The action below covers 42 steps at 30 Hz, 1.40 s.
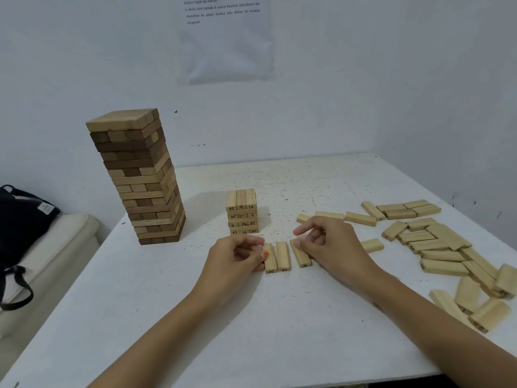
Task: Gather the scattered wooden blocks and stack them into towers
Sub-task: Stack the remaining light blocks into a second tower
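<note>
Your left hand (237,256): fingers curled, tips against the left long side of block 30 (270,260). Gripping or only pushing, cannot tell.

Your right hand (333,247): thumb tip on the far end of the third block (301,256), forefinger raised clear of it, narrow gap. Other fingers hidden; hold cannot be told.

Block 49 (283,256) lies flat between those two, just beside block 30. All three are mid-table, long axes running from near edge to far edge, numbered ends toward you. The third is skewed, its far end leaning left.

Just beyond, toward the far edge: the short tower (242,211), four layers showing, top layer's long axes also near-to-far.

Tall tower (140,177) stands upright toward the far left corner of the table (195,331).

Loose blocks (436,242) lie jumbled along the right edge, axes mixed.

Dark bag (22,219) sits off the left edge.
</note>
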Available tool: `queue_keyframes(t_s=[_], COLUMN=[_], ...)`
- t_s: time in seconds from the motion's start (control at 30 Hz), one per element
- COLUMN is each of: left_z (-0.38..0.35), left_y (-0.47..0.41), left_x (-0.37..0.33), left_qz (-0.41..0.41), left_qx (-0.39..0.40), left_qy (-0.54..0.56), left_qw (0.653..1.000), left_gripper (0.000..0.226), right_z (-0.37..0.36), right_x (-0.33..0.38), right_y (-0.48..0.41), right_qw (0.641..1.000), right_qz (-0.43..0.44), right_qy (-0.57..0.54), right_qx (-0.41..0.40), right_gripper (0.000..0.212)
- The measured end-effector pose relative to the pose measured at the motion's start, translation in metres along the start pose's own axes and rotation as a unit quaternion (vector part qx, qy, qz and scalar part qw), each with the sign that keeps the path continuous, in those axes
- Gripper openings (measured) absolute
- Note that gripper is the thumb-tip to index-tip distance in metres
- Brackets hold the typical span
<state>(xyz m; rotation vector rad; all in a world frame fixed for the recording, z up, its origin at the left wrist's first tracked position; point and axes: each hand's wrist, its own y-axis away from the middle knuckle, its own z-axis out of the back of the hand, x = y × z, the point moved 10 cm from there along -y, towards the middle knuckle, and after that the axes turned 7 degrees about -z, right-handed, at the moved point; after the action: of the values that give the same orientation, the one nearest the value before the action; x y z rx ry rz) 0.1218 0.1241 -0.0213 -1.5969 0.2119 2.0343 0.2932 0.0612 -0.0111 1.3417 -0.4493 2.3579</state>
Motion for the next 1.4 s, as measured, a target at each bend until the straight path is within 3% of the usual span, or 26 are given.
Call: queue_keyframes(t_s=[0.1,0.23,0.33,0.4,0.5,0.67,0.83,1.0,1.4], left_z=[0.0,-0.001,0.001,0.002,0.0,-0.006,-0.003,-0.003,-0.012], left_y=[-0.001,-0.001,-0.001,0.001,0.003,0.001,0.004,0.003,0.007], left_x=[-0.002,-0.003,-0.001,-0.003,-0.006,-0.004,0.001,-0.002,-0.011], left_qz=[-0.01,-0.011,-0.01,-0.014,-0.011,-0.002,0.024,0.02,-0.001], left_qx=[-0.002,0.004,-0.001,-0.002,0.004,0.043,0.028,0.044,0.053], left_qy=[-0.012,-0.016,-0.021,-0.025,-0.014,-0.021,-0.013,-0.036,-0.044], left_qw=[1.0,1.0,1.0,1.0,1.0,0.999,0.999,0.998,0.998], left_gripper=[0.021,0.02,0.024,0.028,0.035,0.025,0.024,0.033,0.05], right_z=[-0.008,-0.019,-0.034,-0.039,-0.036,-0.037,-0.031,-0.021,-0.018], right_x=[0.001,0.007,0.014,0.021,0.025,0.022,0.027,0.012,0.011], right_y=[0.003,0.011,0.024,0.03,0.028,0.028,0.029,0.017,0.02], right_qw=[0.999,0.996,0.989,0.982,0.984,0.979,0.968,0.978,0.985], right_qz=[-0.012,-0.014,0.026,0.074,0.097,0.077,0.113,0.061,0.027], right_qy=[-0.035,-0.034,0.047,0.112,0.103,0.062,0.126,0.123,0.076], right_qx=[0.025,0.078,0.138,0.135,0.112,0.177,0.183,0.159,0.152], right_gripper=[0.013,0.035,0.06,0.071,0.07,0.069,0.07,0.064,0.061])
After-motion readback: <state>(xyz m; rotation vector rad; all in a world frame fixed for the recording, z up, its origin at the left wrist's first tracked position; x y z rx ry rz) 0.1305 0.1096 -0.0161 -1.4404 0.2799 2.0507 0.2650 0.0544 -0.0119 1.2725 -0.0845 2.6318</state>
